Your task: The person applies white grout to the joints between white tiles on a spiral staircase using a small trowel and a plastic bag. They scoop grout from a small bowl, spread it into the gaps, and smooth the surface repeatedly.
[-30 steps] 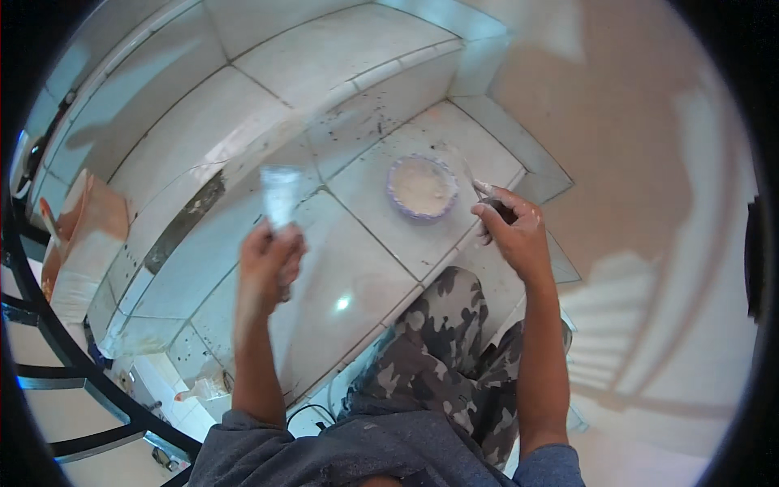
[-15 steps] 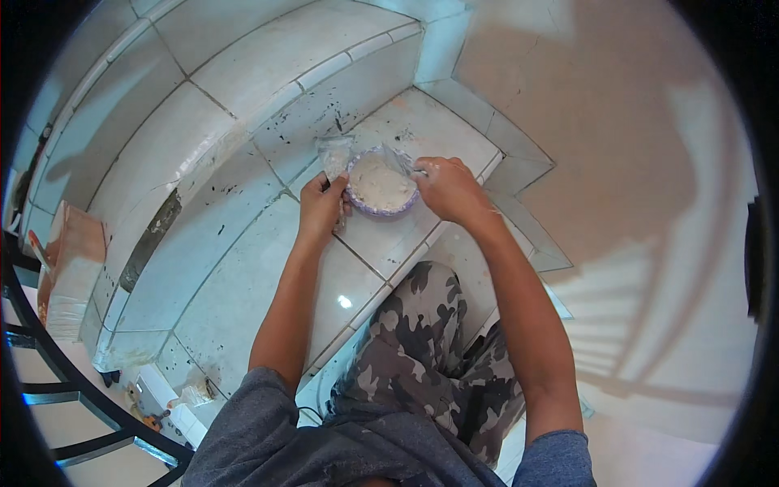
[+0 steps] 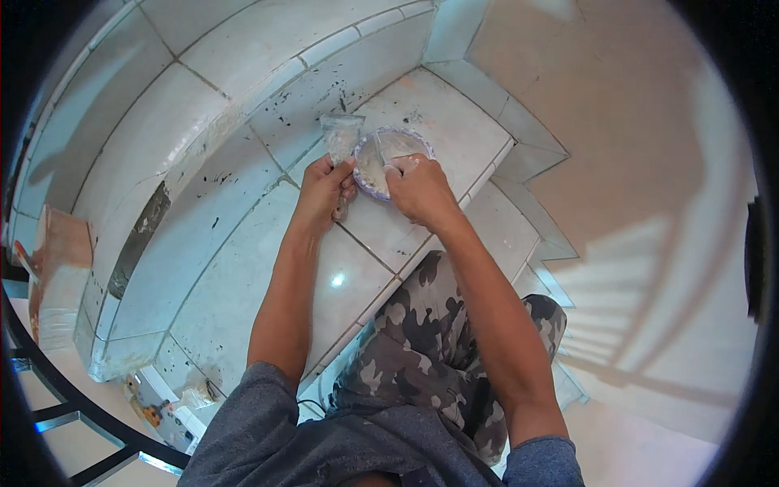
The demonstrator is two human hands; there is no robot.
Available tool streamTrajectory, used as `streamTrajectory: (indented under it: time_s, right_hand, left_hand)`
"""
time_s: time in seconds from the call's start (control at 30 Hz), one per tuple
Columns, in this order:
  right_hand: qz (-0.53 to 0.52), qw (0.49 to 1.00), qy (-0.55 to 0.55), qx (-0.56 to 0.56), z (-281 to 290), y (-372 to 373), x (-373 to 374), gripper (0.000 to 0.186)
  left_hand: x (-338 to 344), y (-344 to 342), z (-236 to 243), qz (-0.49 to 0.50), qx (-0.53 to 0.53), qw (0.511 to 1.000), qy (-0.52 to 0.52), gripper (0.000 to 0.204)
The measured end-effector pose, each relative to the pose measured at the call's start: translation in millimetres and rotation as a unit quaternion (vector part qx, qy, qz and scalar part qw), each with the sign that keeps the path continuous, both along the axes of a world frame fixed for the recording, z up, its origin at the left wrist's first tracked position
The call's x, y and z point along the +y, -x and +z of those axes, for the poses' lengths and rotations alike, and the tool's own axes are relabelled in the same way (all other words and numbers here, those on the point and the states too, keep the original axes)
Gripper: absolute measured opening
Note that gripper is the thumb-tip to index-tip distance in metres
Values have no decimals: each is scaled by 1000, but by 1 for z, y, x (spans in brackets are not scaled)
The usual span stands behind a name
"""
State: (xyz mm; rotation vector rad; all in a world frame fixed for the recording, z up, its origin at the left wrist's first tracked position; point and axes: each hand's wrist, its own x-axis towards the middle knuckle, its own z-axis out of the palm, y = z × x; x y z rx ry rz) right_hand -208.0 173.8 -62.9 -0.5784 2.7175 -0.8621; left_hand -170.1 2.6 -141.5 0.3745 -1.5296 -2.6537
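Observation:
My left hand (image 3: 328,188) grips the handle of a wide putty knife (image 3: 342,132), its whitish, smeared blade pointing up just left of a round purple-rimmed bowl (image 3: 367,144) of off-white paste on the tiled step. My right hand (image 3: 415,187) is closed on a second putty knife (image 3: 380,149), whose blade reaches into the bowl. The fingers of my right hand cover its handle and part of the bowl.
Curved tiled stairs (image 3: 211,114) have a gap (image 3: 138,239) along one edge. An orange container (image 3: 61,272) with a handled tool stands at the left, beside a black railing (image 3: 73,406). A beige wall (image 3: 617,162) rises on the right; camouflage-trousered legs (image 3: 414,316) are below my hands.
Both hands moved in to the bowl from apart. Over the last half second the right hand shifted left, its blade now further into the paste; the left stays beside the rim.

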Motion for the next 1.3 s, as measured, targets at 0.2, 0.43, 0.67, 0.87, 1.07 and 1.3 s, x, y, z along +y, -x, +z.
streamTrajectory:
  time_s: [0.2,0.43,0.67,0.87,1.07,1.3]
  right_hand:
    - [120,992,12,44,4,2,14,36]
    - [178,980,28,79,13,14,42,34]
    - [173,985,-11,3,17,14,40,35]
    - [264,963,-59,24,14,7,55,33]
    - [237,964,-57,106,15,19,56,30]
    - [258,961,-99,29,7,13,55,34]
  left_hand:
    - [-7,5,-3,-10,10,1000,-19,12]
    - [-11,-1,6,-52,-16,998,-8,10]
    - [-17,-1,0,-55,-8,998,-34,11]
    - [-16,-1,1,-50,-30,998,28,8]
    - [-16,-1,2,-73,-7,997,6,10]
    - [-16,-3,7,-97,-14,995,25,14]
